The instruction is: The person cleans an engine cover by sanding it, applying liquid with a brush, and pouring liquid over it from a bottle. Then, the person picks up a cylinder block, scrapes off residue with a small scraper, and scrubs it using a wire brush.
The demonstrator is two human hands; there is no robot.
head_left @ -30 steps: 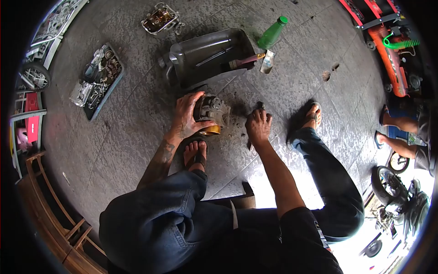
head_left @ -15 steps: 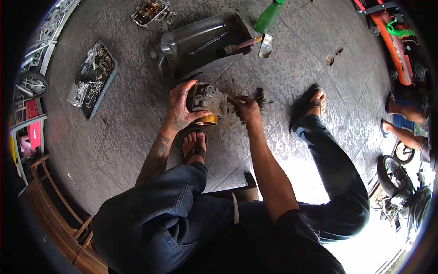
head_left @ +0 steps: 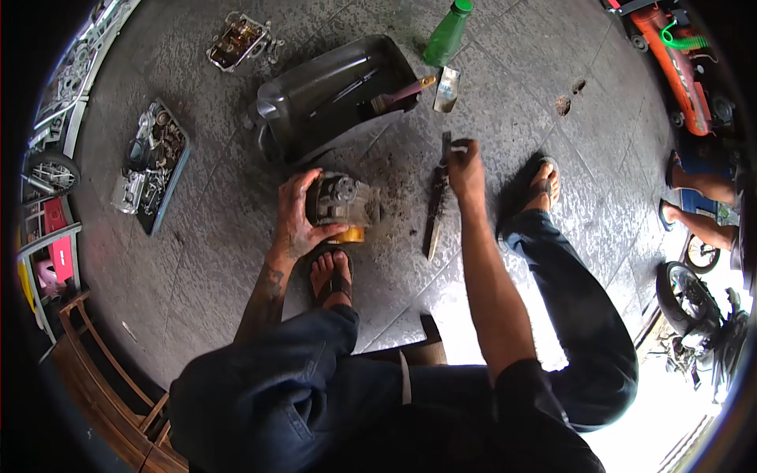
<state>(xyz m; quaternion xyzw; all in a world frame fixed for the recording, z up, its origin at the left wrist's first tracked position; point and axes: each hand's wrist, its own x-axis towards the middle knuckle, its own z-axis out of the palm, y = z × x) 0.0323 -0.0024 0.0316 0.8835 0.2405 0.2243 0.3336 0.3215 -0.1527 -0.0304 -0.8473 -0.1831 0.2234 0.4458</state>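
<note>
My left hand [head_left: 298,221] is wrapped around the left side of a dirty round metal engine part [head_left: 343,199], its thumb by a gold-coloured ring [head_left: 352,234] at the lower edge. The part rests on the floor beside my left foot. To the right, my right hand [head_left: 467,172] is raised from the part, its fingers pinched at a thin flat strip [head_left: 446,146]. Below the strip lies a long, narrow, dirt-covered piece [head_left: 434,225] with a pale lower end. Whether strip and piece are joined cannot be made out. Loose dirt [head_left: 392,185] is scattered between the hands.
A cut-open container [head_left: 307,148] holds a brush [head_left: 402,94] and a thin tool. Nearby are a green bottle [head_left: 448,33], a small packet [head_left: 446,89], a parts tray [head_left: 165,189] and an oily metal part [head_left: 236,41]. Another person's legs [head_left: 706,229] show at right.
My right hand moved left to the engine part's side, then back right and farther forward. My left hand stays on the engine part. The whole view has shifted slightly.
</note>
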